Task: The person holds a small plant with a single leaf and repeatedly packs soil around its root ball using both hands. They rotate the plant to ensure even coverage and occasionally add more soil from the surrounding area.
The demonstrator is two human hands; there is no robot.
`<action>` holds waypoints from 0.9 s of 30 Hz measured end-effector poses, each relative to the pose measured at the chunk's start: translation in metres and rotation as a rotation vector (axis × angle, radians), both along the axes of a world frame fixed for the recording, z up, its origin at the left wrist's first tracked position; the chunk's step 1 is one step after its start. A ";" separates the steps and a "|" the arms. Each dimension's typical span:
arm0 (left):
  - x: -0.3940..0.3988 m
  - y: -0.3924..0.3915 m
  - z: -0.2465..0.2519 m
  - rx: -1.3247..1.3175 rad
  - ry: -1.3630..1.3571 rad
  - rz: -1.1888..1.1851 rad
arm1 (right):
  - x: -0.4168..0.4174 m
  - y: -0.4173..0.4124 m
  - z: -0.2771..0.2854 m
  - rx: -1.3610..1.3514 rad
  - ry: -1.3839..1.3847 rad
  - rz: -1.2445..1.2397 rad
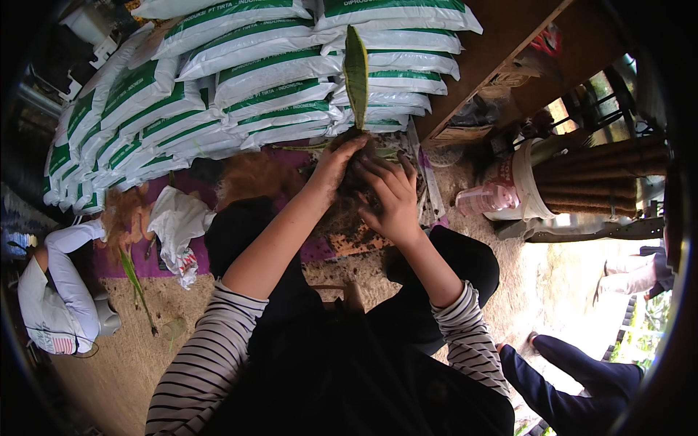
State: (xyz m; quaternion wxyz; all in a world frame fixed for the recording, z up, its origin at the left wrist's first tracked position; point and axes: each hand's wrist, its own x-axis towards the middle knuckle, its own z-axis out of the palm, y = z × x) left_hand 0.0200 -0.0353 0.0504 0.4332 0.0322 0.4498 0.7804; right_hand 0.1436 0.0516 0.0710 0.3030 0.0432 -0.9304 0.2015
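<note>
Both my hands are together in front of me around a dark, soil-like clump [366, 143] at the base of a snake plant leaf [356, 76], which stands upright with yellow edges. My left hand [339, 163] grips the clump from the left, its fingers smudged with soil. Against the clump's right and lower side rests my right hand [388, 191], its fingers bent and spread. Whether the right fingers hold the clump or only touch it, I cannot tell. Dark loose soil [341, 220] lies below the hands on a purple sheet [319, 249].
White and green sacks [278, 62] are stacked ahead. At the right are a white bucket [523, 180] with brown fibre poles [594, 188] and a pink plastic bottle [488, 198]. A crumpled white bag [177, 220] and a loose leaf [133, 272] lie left. Other people sit at both sides.
</note>
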 end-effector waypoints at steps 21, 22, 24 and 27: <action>0.001 0.004 -0.013 0.028 -0.109 -0.015 | 0.006 -0.003 -0.019 -0.092 -0.109 -0.009; 0.000 0.005 -0.017 0.029 -0.096 -0.028 | 0.006 -0.003 -0.019 -0.084 -0.097 -0.017; 0.003 0.008 -0.021 -0.017 -0.127 -0.010 | 0.007 -0.004 -0.019 -0.064 -0.098 -0.027; 0.001 0.009 -0.025 -0.040 -0.146 -0.016 | 0.008 -0.005 -0.017 -0.066 -0.127 -0.018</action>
